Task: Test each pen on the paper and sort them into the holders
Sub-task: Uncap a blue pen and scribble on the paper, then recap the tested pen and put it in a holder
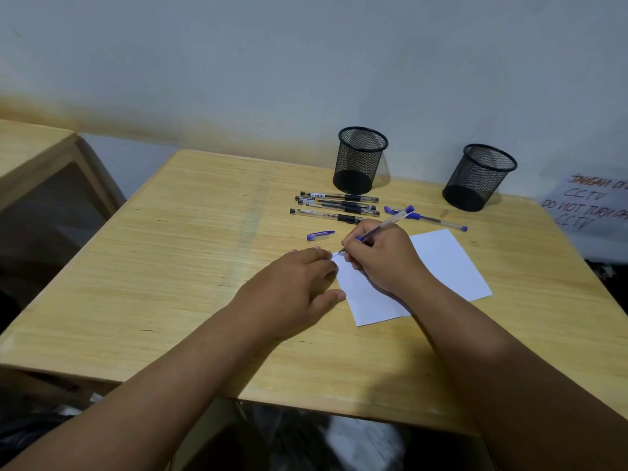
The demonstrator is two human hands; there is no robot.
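Two hands, right hand [380, 256] gripping blue pen [387, 223], left hand [295, 287] flat, unclenched, on paper [441, 266]

Looks like an office or study room: plain wooden desk [204, 232], mesh pen holders [360, 161], and a handwritten CCTV notice [584, 205] on the wall.

Matt grained wood table [170, 266], black metal mesh holders [361, 161], smooth white paper [448, 266].

Dim, soft light; wide-angle edge distortion.
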